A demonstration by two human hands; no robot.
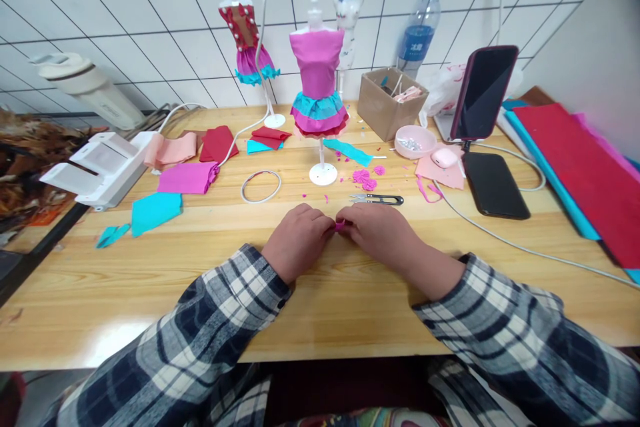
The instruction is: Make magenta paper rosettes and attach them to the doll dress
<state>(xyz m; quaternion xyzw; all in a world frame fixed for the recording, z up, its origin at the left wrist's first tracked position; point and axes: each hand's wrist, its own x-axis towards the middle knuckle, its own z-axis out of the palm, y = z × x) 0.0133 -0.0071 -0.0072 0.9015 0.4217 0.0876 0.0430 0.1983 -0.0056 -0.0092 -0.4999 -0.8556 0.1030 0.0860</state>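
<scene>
My left hand (301,237) and my right hand (379,232) meet low over the table, fingertips pinched on a small magenta crepe paper piece (340,225). Most of that piece is hidden by my fingers. Just beyond my right hand lie black-handled thread snips (383,199). Several magenta paper flowers (364,178) and loose scraps rest behind the snips. A mini dress form (317,67) stands in front of me, dressed in a magenta bodice and a tiered blue, magenta and red skirt.
At left are folded crepe paper (187,177), a silver ring (261,187) and a white device (107,170). Behind stand two more dress forms (245,30). At right are a cardboard box (387,107), a pink bowl (415,142), phones (495,185), a cable and large paper sheets (575,167).
</scene>
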